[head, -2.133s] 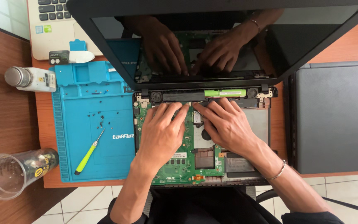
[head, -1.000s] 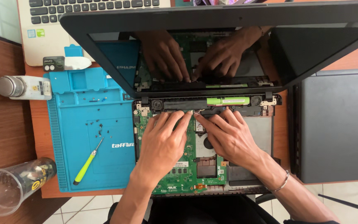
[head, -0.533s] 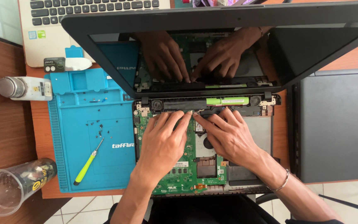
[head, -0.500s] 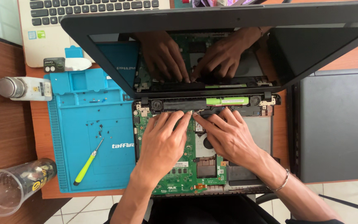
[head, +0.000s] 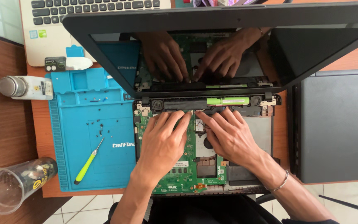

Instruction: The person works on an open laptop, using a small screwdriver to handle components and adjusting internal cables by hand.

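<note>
Your left hand (head: 162, 139) lies flat, palm down, on the green circuit board (head: 179, 176) of the opened laptop (head: 266, 137) at the centre of the frame, fingers spread and gripping nothing. Your right hand (head: 228, 137) lies just beside it, also flat with fingers apart, fingertips up against the dark hinge bar (head: 175, 104) near the green cylinder (head: 228, 101). Both hands cover much of the board, so what sits under your palms cannot be made out. The tilted dark screen (head: 311, 45) fills the upper frame and mirrors your hands; its top edge is cut off.

At left centre, a blue work mat (head: 79, 103) carries a yellow-green screwdriver (head: 87, 164) and scattered tiny screws (head: 102, 130), too small to count. A white bottle (head: 25, 87) lies on its side at far left. A clear cup (head: 9, 186) at lower left is partly cut off. A second laptop's keyboard (head: 83, 8) shows at upper left, and a dark grey panel (head: 336, 124) fills the right.
</note>
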